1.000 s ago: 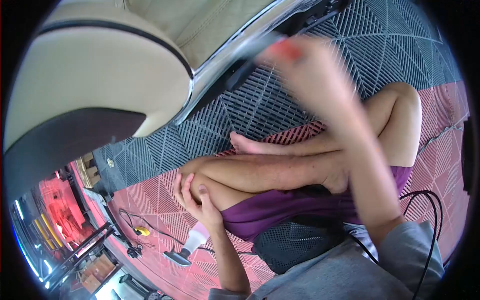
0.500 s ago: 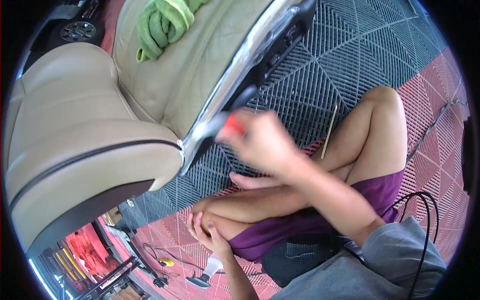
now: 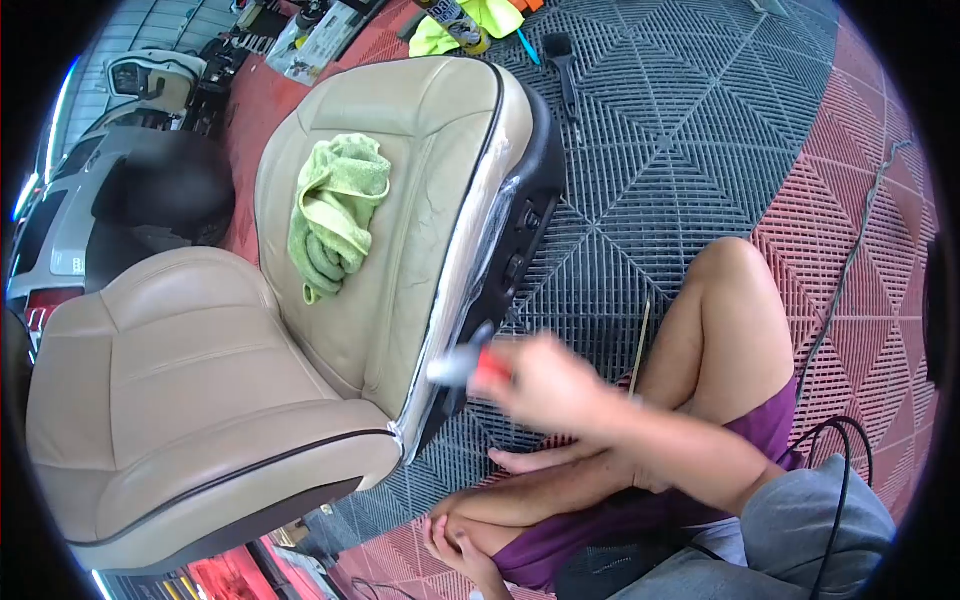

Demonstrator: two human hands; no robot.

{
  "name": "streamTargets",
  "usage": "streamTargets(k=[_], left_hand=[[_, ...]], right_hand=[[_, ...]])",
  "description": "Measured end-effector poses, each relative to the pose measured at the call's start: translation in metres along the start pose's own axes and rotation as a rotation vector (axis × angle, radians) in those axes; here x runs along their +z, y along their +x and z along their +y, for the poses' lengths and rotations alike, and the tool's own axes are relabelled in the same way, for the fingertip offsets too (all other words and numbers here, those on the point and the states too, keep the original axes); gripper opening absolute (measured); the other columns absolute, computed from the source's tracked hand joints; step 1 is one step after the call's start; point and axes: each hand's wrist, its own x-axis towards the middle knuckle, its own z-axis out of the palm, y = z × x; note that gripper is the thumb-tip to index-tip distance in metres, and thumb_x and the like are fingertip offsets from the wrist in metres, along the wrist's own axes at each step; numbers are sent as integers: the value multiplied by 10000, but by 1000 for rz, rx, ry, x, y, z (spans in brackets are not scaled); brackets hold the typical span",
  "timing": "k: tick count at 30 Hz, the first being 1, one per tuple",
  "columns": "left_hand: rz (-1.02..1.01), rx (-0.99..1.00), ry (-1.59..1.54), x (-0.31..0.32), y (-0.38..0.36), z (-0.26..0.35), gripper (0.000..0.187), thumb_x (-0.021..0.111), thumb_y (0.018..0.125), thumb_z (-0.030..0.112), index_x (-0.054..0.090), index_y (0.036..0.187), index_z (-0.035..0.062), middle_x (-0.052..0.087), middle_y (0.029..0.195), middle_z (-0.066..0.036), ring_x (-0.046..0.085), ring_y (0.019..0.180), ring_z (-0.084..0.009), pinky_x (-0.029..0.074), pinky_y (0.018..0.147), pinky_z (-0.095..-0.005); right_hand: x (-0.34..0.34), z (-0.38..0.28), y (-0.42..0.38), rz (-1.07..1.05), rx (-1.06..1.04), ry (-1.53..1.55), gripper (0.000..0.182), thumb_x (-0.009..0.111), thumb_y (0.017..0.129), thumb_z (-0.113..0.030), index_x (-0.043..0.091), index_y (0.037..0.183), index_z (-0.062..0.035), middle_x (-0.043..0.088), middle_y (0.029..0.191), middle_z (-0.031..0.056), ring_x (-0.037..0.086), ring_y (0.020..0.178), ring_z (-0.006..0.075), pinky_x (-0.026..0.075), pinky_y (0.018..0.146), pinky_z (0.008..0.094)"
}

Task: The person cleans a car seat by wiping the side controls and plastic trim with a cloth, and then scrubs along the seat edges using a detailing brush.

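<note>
Blurred by motion, my right hand [image 3: 555, 385] is closed on what looks like a small brush [image 3: 455, 368] with a red grip and a whitish head. Its head is at the side edge of a beige leather car seat [image 3: 230, 370], where white foam [image 3: 470, 235] runs along the side panel. Below the foam is the seat's black plastic trim [image 3: 525, 235]. A crumpled green cloth [image 3: 340, 215] lies on the seat cushion. My left hand [image 3: 465, 558] rests on my knee, fingers laid over it and holding nothing.
A black brush [image 3: 563, 70] lies on the grey grid floor [image 3: 690, 150], near a spray can [image 3: 455, 22] and a yellow-green cloth [image 3: 495, 15]. A thin stick [image 3: 640, 340] lies by my leg. A cable [image 3: 860, 235] crosses the red tiles; a vehicle [image 3: 70, 225] stands at left.
My view has tilted up, so more of the seat and the floor beyond shows. My right hand still holds the brush at the foamy side edge; my left stays on the knee.
</note>
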Motion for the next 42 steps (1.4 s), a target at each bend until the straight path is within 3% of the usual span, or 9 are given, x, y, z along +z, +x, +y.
streamTargets(k=[5,8,12,18,25,32,36,38,42], left_hand=[[42,-86,54,-3,-7,14,332,565,882,161,623,1163,-8,457,1404,-185,401,1329,-371,282,1137,-506],[16,-5,19,-1,-2,-1,338,570,884,170,623,1167,-7,457,1409,-188,398,1331,-371,278,1140,-506],[-21,17,47,-4,3,9,360,593,887,206,619,1173,-11,468,1403,-187,398,1328,-375,279,1136,-510],[30,-65,30,-8,-11,1,352,604,875,179,624,1175,-5,481,1389,-174,407,1322,-358,284,1132,-495],[13,0,25,0,0,-4,359,601,878,197,629,1178,3,475,1397,-180,415,1320,-367,280,1135,-506],[31,-59,5,-2,-8,3,380,590,892,231,623,1185,-10,471,1397,-186,396,1340,-369,274,1140,-501],[10,-21,47,-1,0,2,351,549,904,160,618,1203,-11,473,1405,-166,406,1328,-341,284,1136,-476],[0,-16,52,2,-3,6,341,526,908,120,616,1211,-11,477,1404,-159,413,1322,-330,290,1135,-465],[8,-12,55,-5,-10,1,331,520,916,114,618,1206,-12,485,1392,-162,421,1322,-336,293,1140,-471]], right_hand=[[-143,10,75,801,17,63,314,681,910,-275,684,855,35,654,677,82,579,581,124,492,565,303],[-86,7,61,627,-33,84,298,703,887,-270,663,942,20,690,744,151,661,643,246,546,615,374],[-2,-13,-23,-278,-149,-243,313,696,861,-310,651,881,-1,680,819,237,699,773,379,567,737,456],[-143,-21,78,672,11,-102,303,646,956,-282,704,945,15,685,688,108,649,578,204,533,554,367],[11,-47,-38,-240,-116,-244,235,703,883,-234,683,963,-14,669,773,185,678,704,331,547,683,437],[-103,-24,46,784,-5,26,337,677,926,-297,646,821,22,634,633,80,591,556,139,489,520,330],[43,-19,-10,246,-1,-60,316,651,909,-316,616,898,-3,670,782,268,697,740,412,565,669,505],[81,-20,-39,-91,46,-81,333,664,900,-332,626,914,-1,678,788,259,702,774,420,562,708,524],[31,-7,-1,264,-78,-1,268,684,917,-262,683,909,6,651,663,135,628,571,236,492,564,370]])
